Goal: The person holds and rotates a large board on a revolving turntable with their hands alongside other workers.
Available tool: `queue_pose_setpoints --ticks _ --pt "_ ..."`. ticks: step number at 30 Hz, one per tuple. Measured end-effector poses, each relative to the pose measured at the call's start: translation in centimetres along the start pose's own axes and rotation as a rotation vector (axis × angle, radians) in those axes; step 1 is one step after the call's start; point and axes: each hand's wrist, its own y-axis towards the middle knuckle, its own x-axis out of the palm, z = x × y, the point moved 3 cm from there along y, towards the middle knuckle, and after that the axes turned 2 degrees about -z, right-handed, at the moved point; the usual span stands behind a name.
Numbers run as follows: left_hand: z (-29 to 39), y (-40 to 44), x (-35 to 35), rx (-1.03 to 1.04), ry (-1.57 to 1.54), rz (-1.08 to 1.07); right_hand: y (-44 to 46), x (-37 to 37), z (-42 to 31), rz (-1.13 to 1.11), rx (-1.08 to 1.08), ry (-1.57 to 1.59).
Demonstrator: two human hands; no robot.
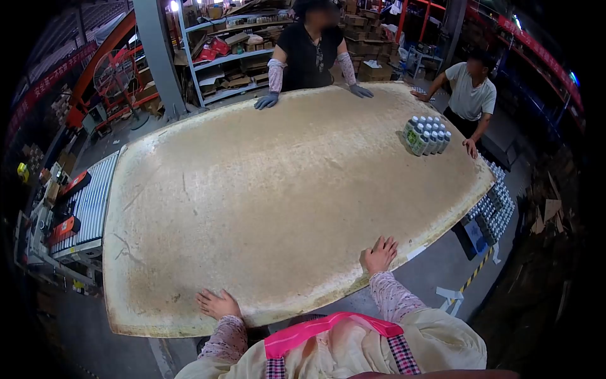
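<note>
My left hand [218, 304] rests on the near edge of a large worn table [252, 189], palm down with fingers spread. Farther right, my right hand [380, 254] lies flat on the same tabletop near its edge, fingers stretched out. Neither hand holds anything. Toward the far right of the table stands a pack of bottles [427, 136] with pale caps and green labels, well out of reach of both hands.
Across the table a person in gloves [309, 50] leans on the far edge; another person [470, 91] stands at the right end. A roller conveyor [95, 199] adjoins the left side. Stacked bottle packs [495, 205] stand beyond the right edge. Shelves [233, 60] line the back.
</note>
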Motion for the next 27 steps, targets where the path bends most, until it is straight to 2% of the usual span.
queue_pose_setpoints --ticks 27 --pt "-0.5 0.4 0.9 0.015 -0.029 0.027 0.0 0.3 0.3 0.02 -0.009 0.02"
